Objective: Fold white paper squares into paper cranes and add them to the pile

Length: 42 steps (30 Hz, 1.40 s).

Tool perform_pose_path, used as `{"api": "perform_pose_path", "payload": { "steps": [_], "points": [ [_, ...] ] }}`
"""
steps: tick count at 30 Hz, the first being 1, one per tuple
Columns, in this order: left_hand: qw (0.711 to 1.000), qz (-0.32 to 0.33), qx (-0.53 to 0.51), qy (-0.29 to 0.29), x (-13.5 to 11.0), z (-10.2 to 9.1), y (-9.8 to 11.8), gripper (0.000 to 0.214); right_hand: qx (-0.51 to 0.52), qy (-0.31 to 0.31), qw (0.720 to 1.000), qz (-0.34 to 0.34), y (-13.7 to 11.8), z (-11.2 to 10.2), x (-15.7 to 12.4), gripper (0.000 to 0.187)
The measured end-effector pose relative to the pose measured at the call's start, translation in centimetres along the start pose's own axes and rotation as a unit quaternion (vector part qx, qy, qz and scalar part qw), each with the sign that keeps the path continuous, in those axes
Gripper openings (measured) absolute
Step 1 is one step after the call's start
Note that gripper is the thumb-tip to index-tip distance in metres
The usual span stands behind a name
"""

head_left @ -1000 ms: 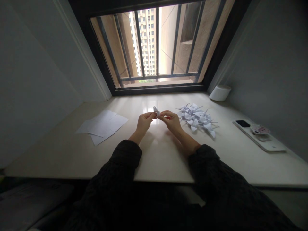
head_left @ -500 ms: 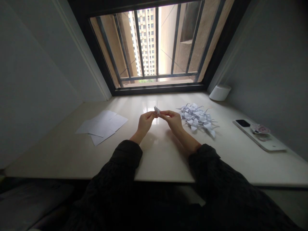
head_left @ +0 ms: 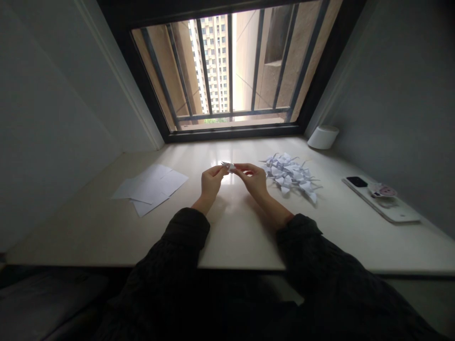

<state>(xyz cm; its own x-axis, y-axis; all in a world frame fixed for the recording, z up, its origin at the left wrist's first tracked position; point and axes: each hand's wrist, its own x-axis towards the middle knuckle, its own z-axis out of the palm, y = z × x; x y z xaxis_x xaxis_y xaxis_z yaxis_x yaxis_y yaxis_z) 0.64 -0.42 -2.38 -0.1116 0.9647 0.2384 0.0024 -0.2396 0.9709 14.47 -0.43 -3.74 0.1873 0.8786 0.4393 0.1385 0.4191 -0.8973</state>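
Note:
A small piece of folded white paper [head_left: 229, 166] is held up above the middle of the counter, pinched from both sides. My left hand [head_left: 212, 181] grips its left part between thumb and fingers. On the other side, my right hand [head_left: 253, 179] pinches the right part with thumb and forefinger. The fingertips hide some of the folds. Just right of my right hand lies a pile of folded paper cranes [head_left: 289, 173]. Flat sheets of white paper [head_left: 156, 184] overlap one another to the left of my left hand.
At the right lies a white phone [head_left: 394, 212] with a round pink grip on its back. A white cylindrical object [head_left: 323, 137] stands in the back right corner. Behind the pale counter [head_left: 241, 241] is a barred window [head_left: 231, 71]; its front edge runs near my sleeves.
The folded paper has turned: its point stood upward before and now tips to the left. Both hands have shifted slightly while still pinching it.

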Motion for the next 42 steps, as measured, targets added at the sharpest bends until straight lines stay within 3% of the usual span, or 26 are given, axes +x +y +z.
{"api": "perform_pose_path", "payload": {
  "steps": [9, 18, 36, 42],
  "points": [
    [0.999, 0.023, -0.038, -0.03, 0.21, -0.27, 0.39, 0.036, -0.038, 0.017, 0.997, -0.062, 0.0, -0.16, -0.19, 0.021],
    [0.999, -0.026, -0.04, -0.008, -0.05, -0.08, 0.39, 0.038, -0.112, 0.024, 0.982, -0.153, -0.39, -0.49, -0.55, 0.012],
    [0.998, -0.015, -0.042, -0.044, 0.13, -0.33, 0.36, 0.048, -0.197, 0.005, 0.966, -0.165, -0.45, -0.83, -0.56, 0.011],
    [0.998, 0.004, -0.042, -0.055, 0.39, -0.45, 0.06, 0.042, -0.161, -0.029, 0.975, -0.15, -0.44, -0.51, -0.3, 0.015]
  ]
}}
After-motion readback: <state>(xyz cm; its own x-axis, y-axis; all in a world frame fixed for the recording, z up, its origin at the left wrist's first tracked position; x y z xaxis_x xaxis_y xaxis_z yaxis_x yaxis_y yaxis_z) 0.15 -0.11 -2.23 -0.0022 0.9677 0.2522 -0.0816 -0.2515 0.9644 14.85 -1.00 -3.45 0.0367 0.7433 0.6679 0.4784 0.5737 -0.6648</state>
